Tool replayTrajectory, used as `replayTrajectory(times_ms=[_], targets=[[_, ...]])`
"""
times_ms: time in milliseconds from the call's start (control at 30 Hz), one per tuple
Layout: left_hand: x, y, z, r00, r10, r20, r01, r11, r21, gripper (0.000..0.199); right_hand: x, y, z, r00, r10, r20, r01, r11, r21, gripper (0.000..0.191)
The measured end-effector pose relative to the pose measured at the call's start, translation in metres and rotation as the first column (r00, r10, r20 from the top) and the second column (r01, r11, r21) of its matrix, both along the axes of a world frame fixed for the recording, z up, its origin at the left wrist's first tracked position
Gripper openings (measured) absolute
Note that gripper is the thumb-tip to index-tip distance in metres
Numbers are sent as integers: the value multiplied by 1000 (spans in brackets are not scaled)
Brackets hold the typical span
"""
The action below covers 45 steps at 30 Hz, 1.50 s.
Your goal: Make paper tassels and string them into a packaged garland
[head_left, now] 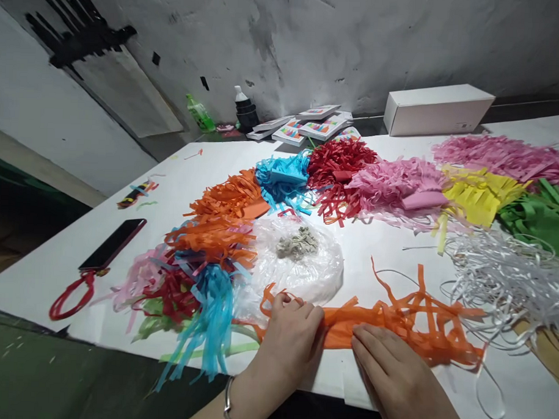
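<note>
A strip of orange fringed tissue paper (342, 325) lies along the table's front edge, its cut strands spread out to the right. My left hand (293, 332) has its fingers curled on the left end of this paper, with a few orange strands showing past the fingertips. Flat on the middle of the same paper rests my right hand (391, 363), fingers stretched out and held together. What lies under both palms is hidden. Just beyond my left hand sits a clear plastic bag (320, 275) with a small heap of beige bands (299, 242) on it.
Finished-looking tassels, including a blue one (215, 293), lie at left. Stacks of fringed paper in orange (229, 195), blue (283, 173), red (338, 162) and pink (395, 183) curve behind. White strings (510, 285) heap at right. A phone (113, 243) and white box (436, 111) stand farther off.
</note>
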<state>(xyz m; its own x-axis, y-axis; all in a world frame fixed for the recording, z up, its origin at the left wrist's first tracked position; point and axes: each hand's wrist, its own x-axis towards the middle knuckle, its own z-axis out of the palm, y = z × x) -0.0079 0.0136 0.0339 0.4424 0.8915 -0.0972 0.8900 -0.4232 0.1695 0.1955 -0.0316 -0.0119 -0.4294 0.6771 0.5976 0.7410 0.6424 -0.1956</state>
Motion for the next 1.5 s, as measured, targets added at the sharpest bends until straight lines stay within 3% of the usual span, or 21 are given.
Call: replayTrajectory(times_ms=[67,167,233,300,367,467,633,867,967,1100,1233,1367,1433,1500], targets=[[-13,1,4,996,-12,-90,16,999,42,17,2,1,-3,1000,0,18,0,1000,7,37],[-38,2,15,984,59,-170,-38,992,123,21,5,3,-10,1000,1,17,-1,999,41,35],[-48,-1,23,989,111,-98,-84,966,244,23,4,4,-17,1000,-3,-14,4,997,78,32],[-48,-8,26,995,75,60,-92,928,361,26,1,7,-23,1000,-10,-29,13,995,99,30],[-35,-16,22,977,-56,205,-34,911,411,24,-1,9,-23,1000,-12,-17,14,994,105,26],[-8,-27,1,920,-240,311,99,907,409,17,0,8,-11,999,12,-38,-8,994,107,22],[12,-29,-31,857,-332,394,202,920,337,17,7,-5,-4,1000,-3,-19,5,996,91,33],[-4,-24,-24,852,-370,370,272,917,291,23,28,-17,-26,999,-10,30,7,995,98,33],[-9,-24,-24,853,-345,392,260,932,253,19,35,-15,-25,1000,-15,19,15,1000,-4,30],[-6,-28,-27,855,-208,475,124,972,202,20,31,-9,-20,991,-131,-11,129,982,-135,23],[2,-26,-23,901,-39,433,-12,993,115,20,24,-1,-14,955,-287,78,295,946,-136,27],[6,-20,-21,938,19,347,-49,996,79,19,27,3,-8,903,-404,148,417,906,-71,23],[7,-17,-23,945,13,328,-40,996,76,19,27,2,-7,924,-378,58,378,926,4,11],[7,-15,-24,946,8,324,-36,996,80,19,23,2,-7,972,-230,-39,233,970,75,13]])
